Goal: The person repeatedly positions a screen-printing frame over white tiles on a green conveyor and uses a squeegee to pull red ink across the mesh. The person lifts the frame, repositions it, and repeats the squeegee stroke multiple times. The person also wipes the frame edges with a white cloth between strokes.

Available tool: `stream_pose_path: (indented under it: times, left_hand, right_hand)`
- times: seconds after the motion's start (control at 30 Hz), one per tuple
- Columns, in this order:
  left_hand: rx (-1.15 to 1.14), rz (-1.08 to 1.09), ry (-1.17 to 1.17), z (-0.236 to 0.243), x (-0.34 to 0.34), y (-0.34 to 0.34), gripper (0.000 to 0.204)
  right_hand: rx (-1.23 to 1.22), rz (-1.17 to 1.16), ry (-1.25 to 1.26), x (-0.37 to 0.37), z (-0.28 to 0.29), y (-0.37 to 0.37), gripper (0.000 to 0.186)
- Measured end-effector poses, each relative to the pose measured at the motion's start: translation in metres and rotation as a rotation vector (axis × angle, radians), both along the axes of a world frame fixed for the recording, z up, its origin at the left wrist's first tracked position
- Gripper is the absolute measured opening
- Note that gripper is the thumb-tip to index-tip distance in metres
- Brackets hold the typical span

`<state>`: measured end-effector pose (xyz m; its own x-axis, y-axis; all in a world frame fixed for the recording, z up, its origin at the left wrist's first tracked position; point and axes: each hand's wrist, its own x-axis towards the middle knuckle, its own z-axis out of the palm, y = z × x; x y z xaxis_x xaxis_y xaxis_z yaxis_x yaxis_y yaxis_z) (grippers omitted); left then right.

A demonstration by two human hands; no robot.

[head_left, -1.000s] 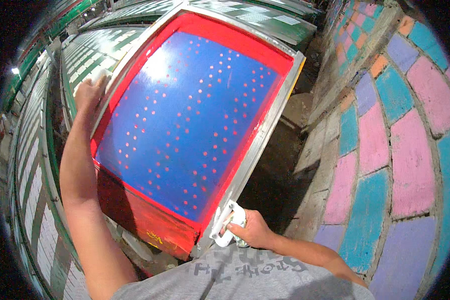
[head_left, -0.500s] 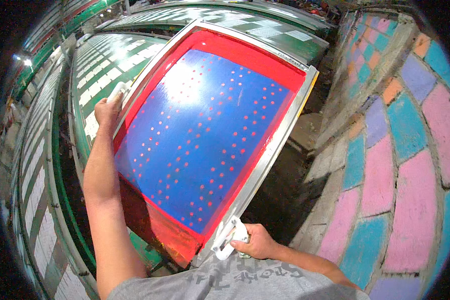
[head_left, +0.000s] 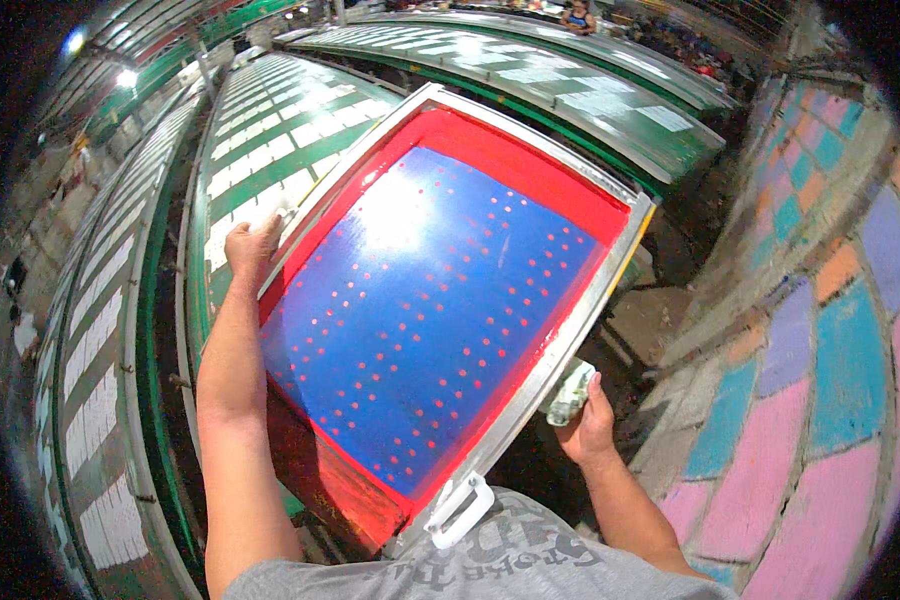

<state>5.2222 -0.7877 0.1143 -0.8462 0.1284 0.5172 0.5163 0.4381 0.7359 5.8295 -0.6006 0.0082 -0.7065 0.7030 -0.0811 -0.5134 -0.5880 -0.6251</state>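
Observation:
A large screen-printing frame (head_left: 440,320) tilts in front of me, its blue mesh dotted with small red spots and bordered in red. My left hand (head_left: 253,246) is closed at the frame's far left side, on a white handle mostly hidden by the fingers. Just outside the right rail, my right hand (head_left: 589,428) grips a crumpled whitish-green cloth (head_left: 569,392), thumb upward. Whether the cloth touches the frame's underside is hidden. A second white handle (head_left: 461,511) sticks out at the near corner, with no hand on it.
Long green printing tables (head_left: 300,150) with rows of white pieces run along the left and back. On the right rises a block wall (head_left: 770,430) painted pink, teal, purple and orange. A person (head_left: 578,17) is far off behind the tables.
My right hand has left the near handle and moved up and outward along the right rail with the cloth. The left hand keeps its hold; the view has shifted.

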Motion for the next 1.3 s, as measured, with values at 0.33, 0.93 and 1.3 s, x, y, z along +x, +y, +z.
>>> stream_pose_path:
  times: [0.33, 0.93, 1.3]
  left_hand:
    - [-0.229, 0.136, 0.189, 0.035, 0.013, -0.003, 0.069]
    - [-0.214, 0.179, 0.106, 0.058, -0.031, 0.017, 0.066]
    - [-0.138, 0.104, 0.010, -0.004, -0.055, 0.032, 0.069]
  right_hand:
    - [0.193, 0.376, -0.300, -0.013, -0.004, 0.024, 0.035]
    - [0.571, 0.706, -0.402, -0.057, -0.006, 0.041, 0.051]
    - [0.730, 0.812, -0.347, -0.065, 0.024, 0.041, 0.056]
